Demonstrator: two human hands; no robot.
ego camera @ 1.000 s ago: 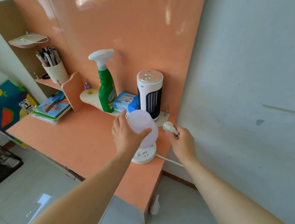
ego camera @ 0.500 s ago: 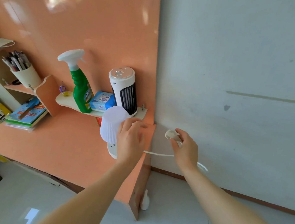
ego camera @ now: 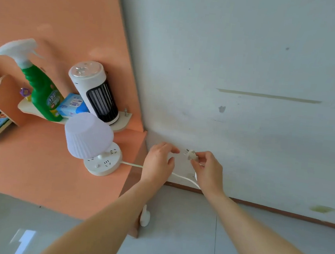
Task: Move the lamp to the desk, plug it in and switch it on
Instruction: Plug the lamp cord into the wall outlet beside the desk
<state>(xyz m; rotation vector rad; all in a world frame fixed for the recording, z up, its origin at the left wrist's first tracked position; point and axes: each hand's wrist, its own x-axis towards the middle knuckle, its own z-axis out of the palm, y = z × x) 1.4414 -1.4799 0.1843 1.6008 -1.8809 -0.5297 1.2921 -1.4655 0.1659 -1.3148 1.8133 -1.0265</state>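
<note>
White lamp [ego camera: 92, 139] stands on the orange desk [ego camera: 39, 166], at nine o'clock from the left hand [ego camera: 159, 161], which is loose and holds nothing. At its three o'clock, the right hand [ego camera: 207, 171] pinches the plug [ego camera: 192, 155].

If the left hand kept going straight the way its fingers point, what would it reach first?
Most likely the plug, pinched in the right hand. The left hand points right toward it, fingertips just short of its prongs, nothing between. The white wall lies behind, though depth is hard to judge.
</note>
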